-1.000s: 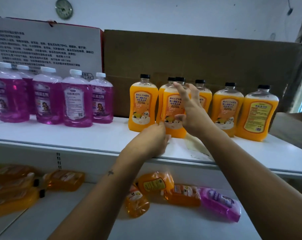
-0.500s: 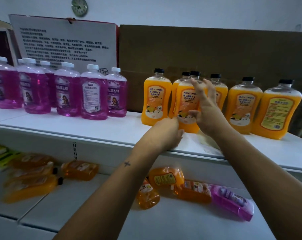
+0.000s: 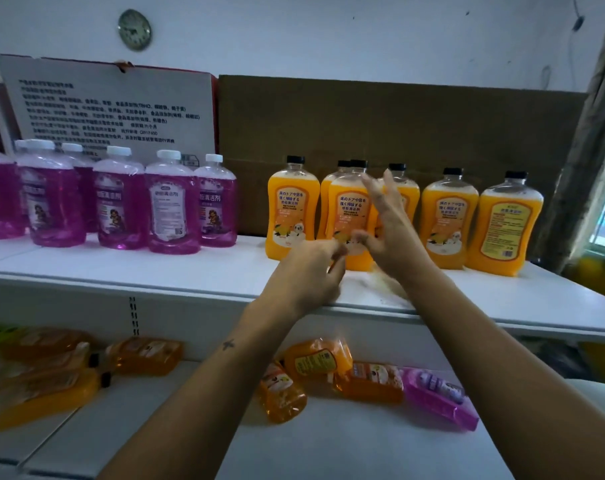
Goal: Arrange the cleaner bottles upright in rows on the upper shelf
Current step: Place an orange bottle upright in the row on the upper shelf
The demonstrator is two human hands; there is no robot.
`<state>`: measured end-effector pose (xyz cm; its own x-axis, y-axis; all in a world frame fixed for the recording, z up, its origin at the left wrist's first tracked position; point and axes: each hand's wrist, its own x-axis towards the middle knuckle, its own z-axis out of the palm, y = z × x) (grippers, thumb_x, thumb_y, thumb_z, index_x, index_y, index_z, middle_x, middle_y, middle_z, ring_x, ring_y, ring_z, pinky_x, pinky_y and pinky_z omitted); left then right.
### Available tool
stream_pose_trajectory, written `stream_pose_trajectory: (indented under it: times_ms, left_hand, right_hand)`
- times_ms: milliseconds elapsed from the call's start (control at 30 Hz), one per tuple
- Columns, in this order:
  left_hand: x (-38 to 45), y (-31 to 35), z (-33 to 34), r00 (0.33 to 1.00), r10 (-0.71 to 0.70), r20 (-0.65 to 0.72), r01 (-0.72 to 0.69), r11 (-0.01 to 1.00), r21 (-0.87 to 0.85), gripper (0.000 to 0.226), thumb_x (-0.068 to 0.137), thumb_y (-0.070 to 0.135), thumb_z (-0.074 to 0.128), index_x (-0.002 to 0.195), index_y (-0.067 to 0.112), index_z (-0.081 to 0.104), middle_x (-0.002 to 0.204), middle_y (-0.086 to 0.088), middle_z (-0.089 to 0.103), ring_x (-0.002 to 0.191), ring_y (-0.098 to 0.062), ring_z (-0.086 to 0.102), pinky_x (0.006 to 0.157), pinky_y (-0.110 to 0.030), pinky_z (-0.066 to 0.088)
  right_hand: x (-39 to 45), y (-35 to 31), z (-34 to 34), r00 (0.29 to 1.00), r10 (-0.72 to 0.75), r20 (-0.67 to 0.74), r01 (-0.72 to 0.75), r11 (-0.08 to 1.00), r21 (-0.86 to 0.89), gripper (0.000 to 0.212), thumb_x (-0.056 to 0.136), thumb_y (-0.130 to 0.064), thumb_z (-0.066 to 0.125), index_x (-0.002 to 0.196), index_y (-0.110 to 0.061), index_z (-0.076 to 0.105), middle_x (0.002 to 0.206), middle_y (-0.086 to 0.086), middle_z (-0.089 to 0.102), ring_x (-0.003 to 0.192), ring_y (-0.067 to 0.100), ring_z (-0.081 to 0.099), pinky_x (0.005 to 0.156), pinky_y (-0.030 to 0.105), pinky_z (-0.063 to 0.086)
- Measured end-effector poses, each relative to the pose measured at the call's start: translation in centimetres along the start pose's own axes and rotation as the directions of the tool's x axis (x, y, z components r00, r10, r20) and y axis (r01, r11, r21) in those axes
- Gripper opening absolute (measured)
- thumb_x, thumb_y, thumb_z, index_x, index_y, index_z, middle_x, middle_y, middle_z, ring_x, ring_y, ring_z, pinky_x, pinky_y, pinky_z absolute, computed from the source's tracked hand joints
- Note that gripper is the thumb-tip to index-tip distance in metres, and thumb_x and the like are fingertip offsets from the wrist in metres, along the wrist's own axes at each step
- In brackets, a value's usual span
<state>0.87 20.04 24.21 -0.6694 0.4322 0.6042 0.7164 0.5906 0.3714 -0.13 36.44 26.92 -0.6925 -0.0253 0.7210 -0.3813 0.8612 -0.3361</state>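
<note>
White upper shelf point(image 3: 190, 271) against a cardboard backing point(image 3: 398, 126) and a pale wall with a clock point(image 3: 134, 29) at eleven o'clock. Right fingers point(image 3: 386, 188) straight and spread, laid along the three o'clock side of the front orange cleaner bottle point(image 3: 349, 209), thumb low near the label; right hand point(image 3: 394, 233) steadying, not clasping. Left hand point(image 3: 308, 268) at seven o'clock of that bottle's base, fingers curled, tips blurred; whether pinching the base or merely touching, cannot tell. Bottle upright, slightly ahead of the orange row point(image 3: 446, 216). Purple cleaner bottles point(image 3: 171, 206) upright at nine o'clock. More orange bottles point(image 3: 315, 365) lying flat on the lower shelf point(image 3: 329, 452) at six o'clock.

Likely full and heavy, rigid but smooth plastic, probably slippery; best gripped round the narrowed waist, cap left alone.
</note>
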Motion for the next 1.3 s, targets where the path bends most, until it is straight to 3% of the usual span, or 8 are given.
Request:
stream_pose_trajectory:
  times_ms: [133,233,567,767,967,1100,1200,1300]
  left_hand:
    - [-6.6,0.8,-1.7,0.957,0.089,-0.277,-0.169,0.945,-0.281,0.026,0.094,0.009,0.048,0.113,0.013,0.067,0.106,0.002,0.070,0.101,-0.006,0.063,0.086,-0.018,0.052]
    - [-12.5,-1.3,-1.6,0.998,-0.055,-0.023,0.042,0.925,-0.378,0.007,0.074,0.029,0.073,0.080,0.026,0.073,0.077,0.014,0.068,0.078,-0.002,0.066,0.080,-0.023,0.053]
    - [-22.5,-7.0,4.6,0.899,-0.439,0.011,0.392,0.790,-0.471,0.026,0.091,0.017,0.047,0.097,0.031,0.069,0.096,0.018,0.069,0.099,-0.002,0.063,0.081,-0.011,0.048]
    - [-20.8,-11.2,9.5,0.758,-0.573,0.311,0.649,0.613,-0.451,0.021,0.097,0.024,0.051,0.108,0.042,0.056,0.112,0.022,0.062,0.112,-0.004,0.057,0.087,-0.019,0.044]
    - [-15.6,-17.0,15.5,0.712,-0.638,0.294,0.692,0.708,-0.142,0.075,0.091,0.053,0.055,0.151,0.020,0.022,0.148,-0.002,0.035,0.137,-0.022,0.033,0.107,-0.037,0.037]
    - [-13.7,-21.0,19.7,0.593,-0.734,0.330,0.789,0.611,-0.059,0.112,0.052,0.093,0.042,0.141,0.025,0.036,0.139,-0.006,0.051,0.128,-0.028,0.046,0.104,-0.050,0.043]
    - [-13.7,-20.5,21.5,0.561,-0.761,0.326,0.809,0.587,-0.022,0.110,0.059,0.091,0.045,0.142,0.020,0.038,0.138,-0.009,0.053,0.127,-0.029,0.049,0.110,-0.047,0.036]
    - [-14.3,-19.9,23.0,0.598,-0.776,0.200,0.787,0.616,0.040,0.138,0.043,0.104,0.004,0.145,0.016,0.035,0.135,-0.009,0.055,0.126,-0.027,0.051,0.108,-0.039,0.035]
  right_hand:
    - [-3.0,-1.5,-2.0,0.955,-0.072,-0.287,0.124,0.978,0.166,0.048,0.099,-0.011,0.058,0.144,-0.023,0.046,0.159,0.002,0.035,0.148,0.018,0.032,0.115,0.038,0.038]
    - [-9.4,-3.2,-2.4,0.947,-0.074,-0.313,0.191,0.912,0.363,0.030,0.100,-0.008,0.052,0.130,-0.014,0.056,0.133,-0.001,0.061,0.126,0.011,0.058,0.094,0.033,0.057]
    - [-24.8,-0.2,9.0,0.922,0.384,0.050,-0.341,0.742,0.577,0.031,0.096,-0.007,0.061,0.101,-0.037,0.069,0.104,-0.013,0.073,0.099,0.015,0.070,0.081,0.030,0.058]
    - [-25.3,3.2,17.0,0.798,0.525,0.295,-0.599,0.635,0.489,0.032,0.095,0.004,0.059,0.106,-0.025,0.066,0.113,-0.007,0.070,0.102,0.006,0.066,0.080,0.013,0.052]
    - [-19.9,7.5,22.9,0.705,0.452,0.547,-0.694,0.600,0.398,0.028,0.099,0.002,0.051,0.122,-0.012,0.059,0.119,0.005,0.062,0.111,0.017,0.060,0.099,0.039,0.052]
    - [-16.6,6.8,24.0,0.613,0.434,0.660,-0.774,0.495,0.394,0.019,0.100,0.004,0.046,0.114,-0.008,0.053,0.101,0.004,0.057,0.091,0.013,0.059,0.068,0.016,0.055]
    - [-15.0,6.2,24.7,0.492,0.498,0.714,-0.869,0.322,0.374,0.007,0.101,-0.004,0.046,0.100,-0.009,0.050,0.095,0.008,0.060,0.084,0.017,0.061,0.069,0.025,0.055]
    - [-13.7,5.5,25.6,0.380,0.548,0.745,-0.919,0.316,0.236,0.011,0.102,-0.012,0.049,0.111,-0.015,0.052,0.114,0.014,0.061,0.091,0.019,0.059,0.088,0.039,0.048]
